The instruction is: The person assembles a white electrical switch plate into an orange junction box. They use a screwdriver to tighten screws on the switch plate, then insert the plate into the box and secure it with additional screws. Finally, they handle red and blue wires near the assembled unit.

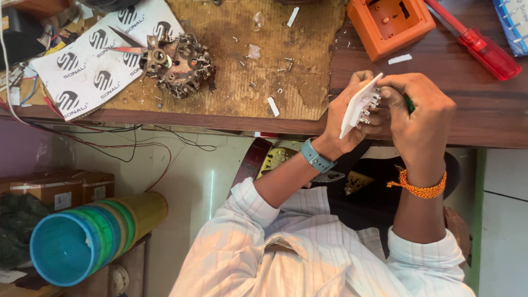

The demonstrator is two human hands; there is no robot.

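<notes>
My left hand (pixel 347 118) is wrapped around a white switch plate (pixel 360 104), fingers curled behind it and thumb along its lower edge, holding it edge-on over the front of the bench (pixel 484 118). My right hand (pixel 421 118) is closed too — its fingertips press against the metal terminals on the plate's back, and something small and green (pixel 410 104) pokes out of the grip; I cannot tell what it is. The plate sits between both hands, just above the dark wood, near the bench's edge.

On my left wrist I see a teal watch (pixel 315 156), on my right an orange thread band (pixel 419 188). An orange box (pixel 389 25) stands just beyond the hands, with a red screwdriver (pixel 481 47) lying beside it to the right. Farther left a worn brown mat (pixel 264 60) covers the bench, strewn with small screws and white scraps. On it lies a grimy round metal part (pixel 179 63) — partly resting on a printed white sheet (pixel 93 66). Below the bench, well apart, a stack of coloured tubs (pixel 91 236) lies on its side near cardboard boxes (pixel 60 190).
</notes>
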